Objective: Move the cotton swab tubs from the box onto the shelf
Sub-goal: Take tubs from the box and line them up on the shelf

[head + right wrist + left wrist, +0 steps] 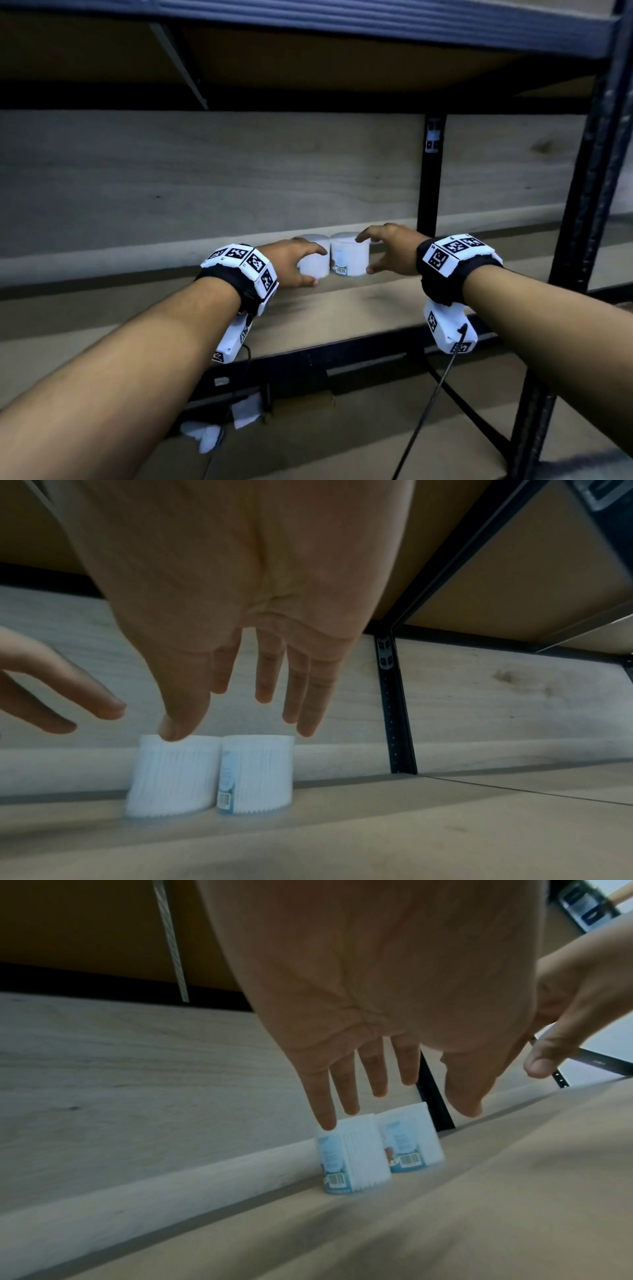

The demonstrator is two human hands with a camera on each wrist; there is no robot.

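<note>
Two white cotton swab tubs with blue labels stand upright, side by side and touching, at the back of the brown shelf board (376,308). The left tub (313,265) (356,1158) (174,775) sits just beyond my left hand (318,268) (404,1104). The right tub (349,258) (411,1139) (260,772) sits just beyond my right hand (363,254) (232,723). Both hands have straight, spread fingers and grip nothing. Whether any fingertip touches a tub I cannot tell. The box is out of view.
A pale wooden panel (205,178) backs the shelf. Black metal uprights stand behind the tubs (430,178) and at the right front (589,205). The upper shelf's underside (308,51) hangs overhead. White items (205,431) lie on the level below.
</note>
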